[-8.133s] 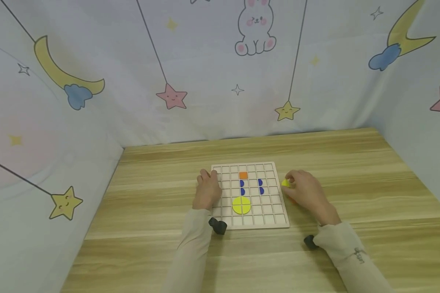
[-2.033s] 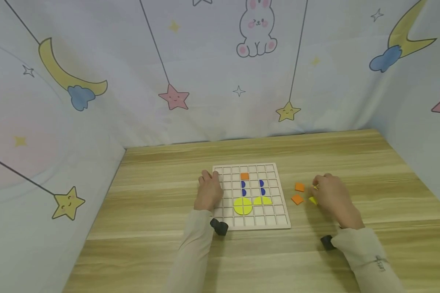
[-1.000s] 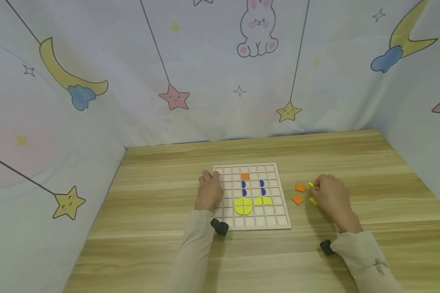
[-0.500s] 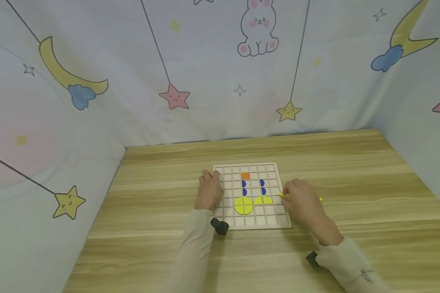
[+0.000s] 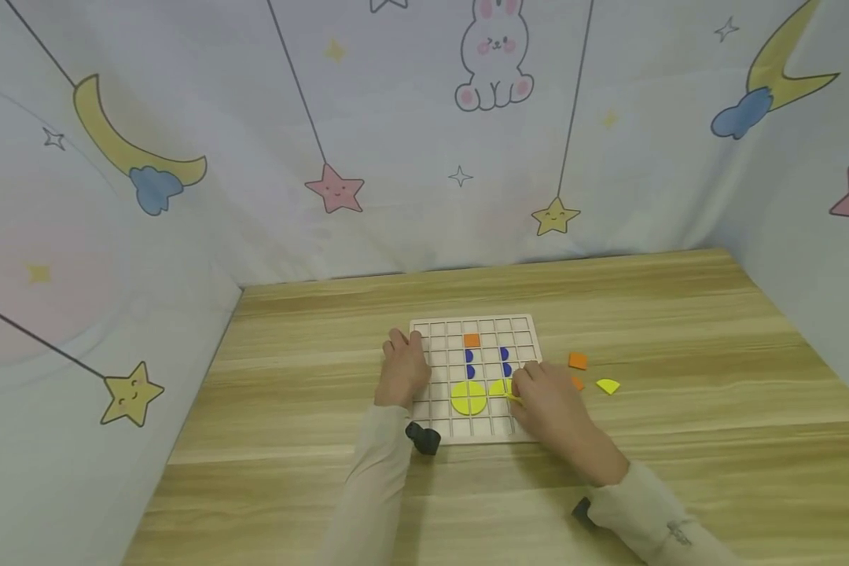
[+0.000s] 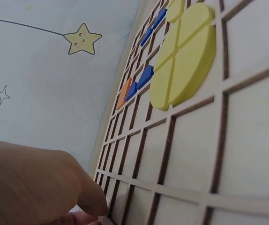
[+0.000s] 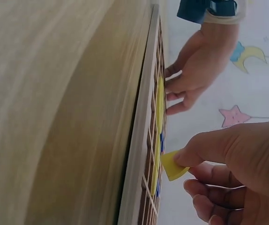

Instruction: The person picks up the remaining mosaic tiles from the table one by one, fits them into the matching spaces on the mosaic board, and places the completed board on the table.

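A pale wooden grid board (image 5: 442, 428) lies on the table. At its left edge my left hand (image 5: 402, 369) grips it, fingers curled at the rim. My right hand (image 5: 552, 405) is over the board's right part, pinching a yellow quarter-circle tile (image 7: 173, 166) between thumb and index finger, its tip close to the grid. Four quarters form a yellow circle (image 5: 468, 398) on the board. Right of it sits a yellow half circle (image 5: 497, 387), partly hidden by my right hand. Blue half-round tiles (image 5: 470, 371) stand in two columns, and an orange square (image 5: 472, 340) lies above the left one.
Right of the board lie an orange square tile (image 5: 578, 361), another orange tile (image 5: 578, 384) partly behind my right hand, and a loose yellow quarter-circle tile (image 5: 608, 386). A patterned curtain (image 5: 410, 236) stands along the back of the wooden table (image 5: 311, 377).
My right hand has picked up a yellow quarter-circle tile from the right and carried it left over the board. Earlier, two yellow quarters were added beside the circle. My left hand stays put.
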`<state>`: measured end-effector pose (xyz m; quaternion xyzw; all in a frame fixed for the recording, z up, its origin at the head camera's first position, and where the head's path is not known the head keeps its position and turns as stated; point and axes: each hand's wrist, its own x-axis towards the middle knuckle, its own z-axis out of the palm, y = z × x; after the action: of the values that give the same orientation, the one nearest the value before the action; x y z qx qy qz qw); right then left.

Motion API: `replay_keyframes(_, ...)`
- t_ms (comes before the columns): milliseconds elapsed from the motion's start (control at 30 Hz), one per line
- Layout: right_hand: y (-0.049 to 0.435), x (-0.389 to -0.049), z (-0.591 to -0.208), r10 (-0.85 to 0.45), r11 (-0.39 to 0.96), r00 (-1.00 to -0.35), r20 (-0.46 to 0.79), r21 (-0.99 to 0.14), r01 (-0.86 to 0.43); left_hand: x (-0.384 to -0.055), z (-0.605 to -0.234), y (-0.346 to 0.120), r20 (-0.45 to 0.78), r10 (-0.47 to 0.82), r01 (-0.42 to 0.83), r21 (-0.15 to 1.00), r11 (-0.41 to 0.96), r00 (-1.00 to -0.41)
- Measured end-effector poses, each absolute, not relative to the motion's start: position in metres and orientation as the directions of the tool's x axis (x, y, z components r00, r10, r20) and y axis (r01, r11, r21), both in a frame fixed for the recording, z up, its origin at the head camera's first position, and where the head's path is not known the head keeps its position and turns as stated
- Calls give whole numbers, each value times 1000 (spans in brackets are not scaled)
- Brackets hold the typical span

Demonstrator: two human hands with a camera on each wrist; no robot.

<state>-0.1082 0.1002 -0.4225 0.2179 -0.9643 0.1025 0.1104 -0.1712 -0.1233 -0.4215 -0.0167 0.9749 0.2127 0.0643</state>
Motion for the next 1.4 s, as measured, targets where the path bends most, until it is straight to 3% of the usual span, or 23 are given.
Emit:
replay_keyframes(200, 91, -105, -426, -464, 861, -836, 294, -70, -503, -170, -420, -124, -119, 0, -50, 415, 908, -993)
replay_keyframes(367, 87, -102, -430, -505, 825, -786, 356, -70, -561, -169, -417, -124, -112, -2, -50, 428, 902, -994)
replay_keyframes(767, 85, -103, -433, -445, 849, -824, 351, -126, -513, -168, -417, -124, -113, 2, -47, 424, 905, -994)
replay_keyframes(1400, 85, -102, -429, -402, 888, -867, 295, -107, -448, -167, -419, -126, -110, 7, -42, 436, 899, -994)
